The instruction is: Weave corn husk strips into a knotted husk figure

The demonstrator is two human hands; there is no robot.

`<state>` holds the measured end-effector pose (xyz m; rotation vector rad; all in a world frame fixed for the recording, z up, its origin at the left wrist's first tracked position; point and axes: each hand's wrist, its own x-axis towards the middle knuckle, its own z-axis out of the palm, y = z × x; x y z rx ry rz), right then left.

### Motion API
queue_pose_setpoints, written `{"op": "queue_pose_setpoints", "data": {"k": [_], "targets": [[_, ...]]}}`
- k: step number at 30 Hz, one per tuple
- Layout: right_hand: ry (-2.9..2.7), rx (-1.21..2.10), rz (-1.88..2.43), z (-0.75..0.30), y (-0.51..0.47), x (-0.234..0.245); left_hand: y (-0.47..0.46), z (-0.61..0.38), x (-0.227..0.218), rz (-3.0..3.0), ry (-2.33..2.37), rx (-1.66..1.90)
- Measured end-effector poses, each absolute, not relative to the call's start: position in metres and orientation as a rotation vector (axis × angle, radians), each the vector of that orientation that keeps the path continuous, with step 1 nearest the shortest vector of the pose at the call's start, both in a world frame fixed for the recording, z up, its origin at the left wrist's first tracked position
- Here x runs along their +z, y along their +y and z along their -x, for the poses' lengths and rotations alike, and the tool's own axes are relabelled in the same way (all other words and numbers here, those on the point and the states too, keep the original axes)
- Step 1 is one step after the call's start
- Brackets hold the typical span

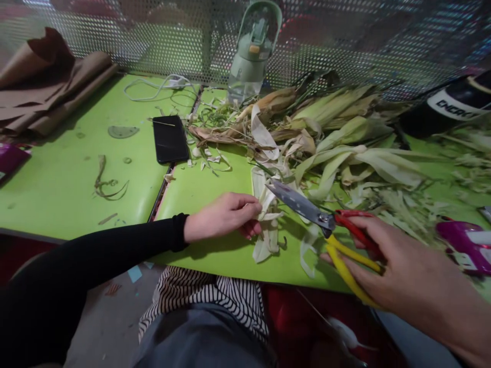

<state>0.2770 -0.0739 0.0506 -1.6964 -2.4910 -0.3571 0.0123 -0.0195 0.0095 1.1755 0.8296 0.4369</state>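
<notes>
Left hand (226, 217) pinching pale husk strip (269, 216) | right hand (408, 258) gripping red-and-yellow scissors (325, 220)

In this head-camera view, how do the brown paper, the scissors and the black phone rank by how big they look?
1. Brown paper
2. Scissors, held in the right hand
3. Black phone

Likely craft workshop: scissors (325, 220), husks (341, 110)
</notes>
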Motion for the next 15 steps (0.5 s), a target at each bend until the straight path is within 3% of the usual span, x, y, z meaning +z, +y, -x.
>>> {"op": "queue_pose_setpoints", "data": {"k": [8,15], "targets": [[-2.618,-0.643,1.446,-0.2692,-0.0702,0.0547,-0.0198,-0.0069,0.0083,-1.834,1.02,0.482],[-2.603,-0.604,1.482,-0.2699,-0.0721,0.0604,-0.0198,-0.0054,0.0117,-2.073,1.098,0.448]]}}
